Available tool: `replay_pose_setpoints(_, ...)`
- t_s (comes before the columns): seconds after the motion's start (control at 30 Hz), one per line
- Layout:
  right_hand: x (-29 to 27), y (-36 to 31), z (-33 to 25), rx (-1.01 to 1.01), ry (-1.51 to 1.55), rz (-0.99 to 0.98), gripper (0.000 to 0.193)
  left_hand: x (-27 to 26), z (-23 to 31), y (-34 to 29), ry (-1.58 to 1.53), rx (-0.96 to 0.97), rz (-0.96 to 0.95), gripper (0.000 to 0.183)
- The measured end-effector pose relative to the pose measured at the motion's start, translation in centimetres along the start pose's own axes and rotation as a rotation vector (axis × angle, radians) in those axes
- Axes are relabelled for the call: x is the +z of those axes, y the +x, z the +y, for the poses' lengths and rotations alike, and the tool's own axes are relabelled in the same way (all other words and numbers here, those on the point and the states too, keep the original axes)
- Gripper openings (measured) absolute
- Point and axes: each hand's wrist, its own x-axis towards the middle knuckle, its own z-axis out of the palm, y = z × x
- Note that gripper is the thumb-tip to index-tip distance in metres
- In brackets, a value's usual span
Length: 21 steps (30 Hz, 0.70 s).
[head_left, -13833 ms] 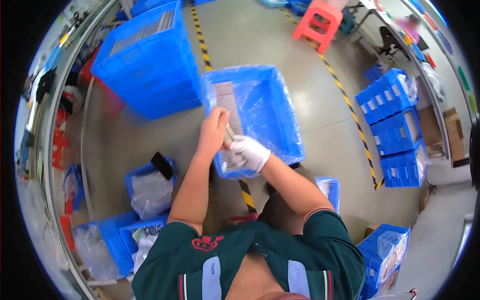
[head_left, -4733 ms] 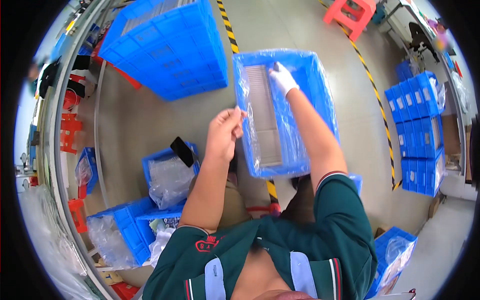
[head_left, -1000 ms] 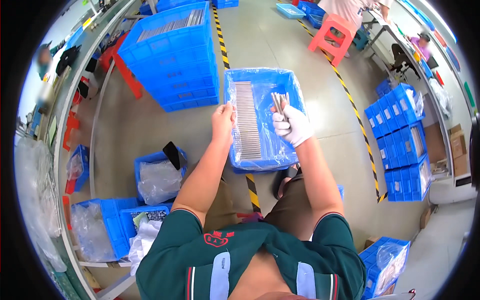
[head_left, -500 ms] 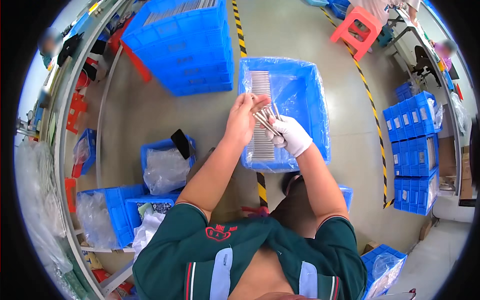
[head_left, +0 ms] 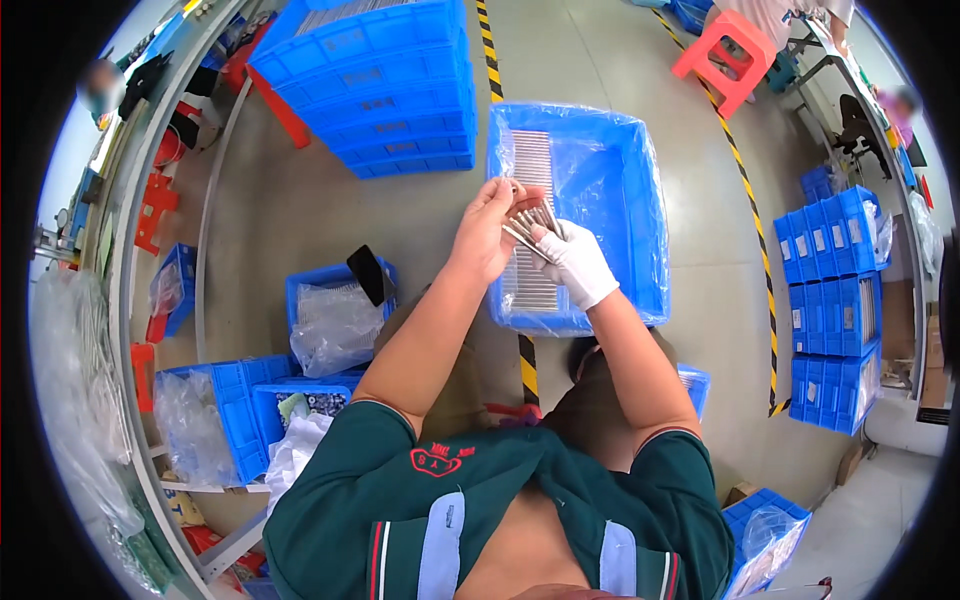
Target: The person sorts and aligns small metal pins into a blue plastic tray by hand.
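Observation:
My right hand, in a white glove, grips a bundle of slim metal rods fanned out at the tips. Bare, my left hand meets the bundle from the left, its thumb and forefinger pinched together. Whatever lies in that pinch is too small to make out. Both hands are above a blue plastic crate lined with clear film. Along the crate's left side lies a tidy row of similar metal rods, partly hidden by my hands; the crate's right part shows bare blue lining.
Stacked blue crates stand ahead on the left. More crates are piled at the right, beyond striped floor tape. A bagged crate with a dark phone-like slab sits left of my knee. A red stool stands far right near a person.
My head view has shifted slightly, so the crate sits a little higher and further right. My left fingers have drawn from stretched across the rods into a pinch. The right hand keeps its bundle.

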Motion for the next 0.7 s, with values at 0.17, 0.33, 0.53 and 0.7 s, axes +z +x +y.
replay_pose_setpoints(0.17,-0.9,0.1,-0.3,-0.041,0.023,-0.017,0.017,-0.8,0.5,-0.6,0.066,0.034,0.184,0.019)
replay_pose_setpoints(0.33,-0.6,0.3,-0.5,-0.179,-0.061,0.057,0.015,-1.2,0.5,-1.6,0.158,-0.033,0.141,0.019)
replay_pose_setpoints(0.53,-0.3,0.7,-0.2,-0.396,-0.343,0.189,0.015,-1.4,0.8,-1.8,0.078,-0.102,0.054,0.018)
replay_pose_setpoints(0.7,-0.2,0.7,-0.5,-0.522,-0.553,0.270,0.013,-1.4,1.0,-1.9,0.058,-0.115,0.066,0.013)
